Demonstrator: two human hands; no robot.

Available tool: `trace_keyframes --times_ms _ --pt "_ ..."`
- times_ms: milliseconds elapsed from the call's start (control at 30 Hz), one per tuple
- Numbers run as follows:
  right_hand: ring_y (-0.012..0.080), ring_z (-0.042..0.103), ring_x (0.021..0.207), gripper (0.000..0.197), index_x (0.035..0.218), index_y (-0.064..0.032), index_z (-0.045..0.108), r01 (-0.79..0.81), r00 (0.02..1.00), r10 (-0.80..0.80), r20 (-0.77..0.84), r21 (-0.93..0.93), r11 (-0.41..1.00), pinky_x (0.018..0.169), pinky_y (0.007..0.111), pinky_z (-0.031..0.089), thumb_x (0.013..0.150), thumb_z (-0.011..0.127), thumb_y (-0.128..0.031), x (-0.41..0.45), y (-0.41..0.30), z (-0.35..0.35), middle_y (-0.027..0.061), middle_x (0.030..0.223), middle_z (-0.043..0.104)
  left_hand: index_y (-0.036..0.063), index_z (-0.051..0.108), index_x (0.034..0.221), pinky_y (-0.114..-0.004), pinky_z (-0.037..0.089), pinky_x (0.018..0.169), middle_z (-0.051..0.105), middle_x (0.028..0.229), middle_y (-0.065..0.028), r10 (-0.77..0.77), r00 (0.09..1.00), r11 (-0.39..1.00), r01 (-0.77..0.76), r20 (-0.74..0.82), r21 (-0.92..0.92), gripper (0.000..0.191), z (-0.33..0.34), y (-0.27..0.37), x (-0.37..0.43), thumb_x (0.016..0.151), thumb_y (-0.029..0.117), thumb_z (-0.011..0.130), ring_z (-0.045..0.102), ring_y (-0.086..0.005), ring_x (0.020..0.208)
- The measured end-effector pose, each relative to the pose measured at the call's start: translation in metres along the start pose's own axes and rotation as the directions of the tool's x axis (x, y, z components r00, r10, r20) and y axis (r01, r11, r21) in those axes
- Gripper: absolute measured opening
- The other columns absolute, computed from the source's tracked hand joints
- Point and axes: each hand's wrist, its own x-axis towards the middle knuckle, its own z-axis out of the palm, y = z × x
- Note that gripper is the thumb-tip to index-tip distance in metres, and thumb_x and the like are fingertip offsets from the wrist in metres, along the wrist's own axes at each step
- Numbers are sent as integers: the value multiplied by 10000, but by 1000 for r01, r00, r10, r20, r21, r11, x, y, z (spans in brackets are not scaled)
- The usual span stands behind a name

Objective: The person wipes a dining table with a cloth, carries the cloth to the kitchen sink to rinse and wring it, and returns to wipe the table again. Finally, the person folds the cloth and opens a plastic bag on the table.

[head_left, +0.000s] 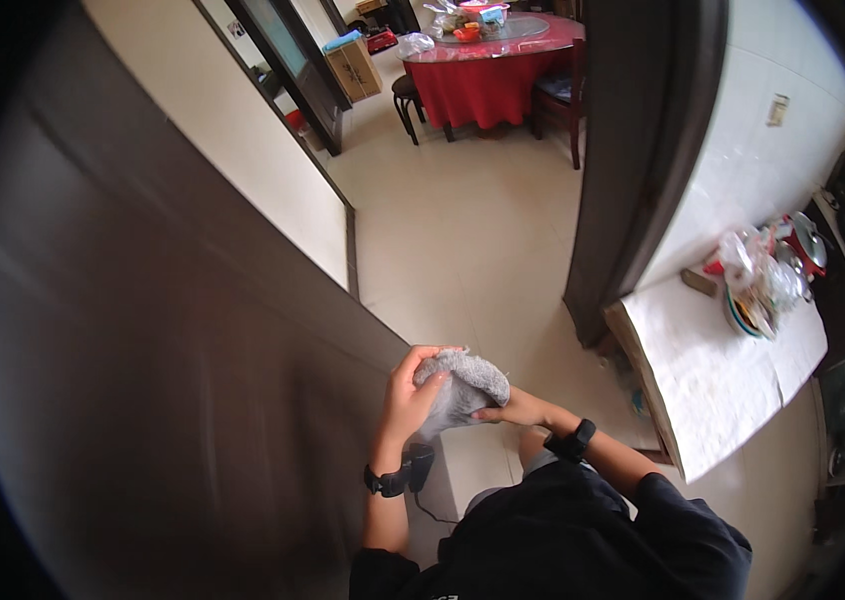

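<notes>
A folded grey cloth [467, 379] is held in front of my body, bunched between both hands. On its left side my left hand [411, 397] grips it, the thumb lying across the near face and the fingers behind the upper edge. My right hand [516, 406] holds the lower right of the cloth, which hides most of those fingers. Each wrist wears a black strap, and a black device [420, 466] with a cord shows beside the left one. Close on my left stands a dark brown door panel [190, 360].
At right, a white-covered table [722, 375] bears a bowl [743, 315] and plastic bags [756, 262]. A dark door frame [629, 150] stands beyond it. Past the doorway are a round table with a red cloth [467, 94], a stool [407, 94], a chair [569, 97] and a cardboard box [353, 71].
</notes>
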Motion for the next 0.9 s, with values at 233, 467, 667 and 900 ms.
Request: trace_keyframes --times_ms 233,467,667,900 --pt "155 567 840 269 1022 11 583 -39 998 51 35 -304 952 780 324 455 798 634 -128 148 -37 -137 97 921 639 10 481 963 -281 382 888 594 1069 -115 70 977 992 -46 -200 119 177 -109 -23 160 798 -33 526 530 -157 975" --pt "243 590 815 326 1015 11 568 -137 991 131 -38 -331 934 732 365 457 728 575 -145 307 -1 -286 160 874 636 21 462 1035 -274 364 908 602 1015 -116 -235 912 925 102 -337 -367 183 -186 -158 329 854 3 472 523 -149 965" --pt "345 583 821 257 931 28 532 -383 886 127 -447 -548 743 701 422 444 747 468 -140 417 -105 -400 238 868 597 27 356 1264 -305 368 912 491 1191 -160 -184 982 921 189 -47 340 438 -225 -247 517 832 -16 416 501 -232 1063" --pt "355 574 859 293 948 20 571 -463 721 1 -693 -481 744 756 402 443 780 427 -172 496 -150 -545 239 904 597 69 361 1307 -353 424 860 542 1122 -190 -695 672 708 579 255 405 477 -196 -372 708 834 21 398 534 -275 1000"
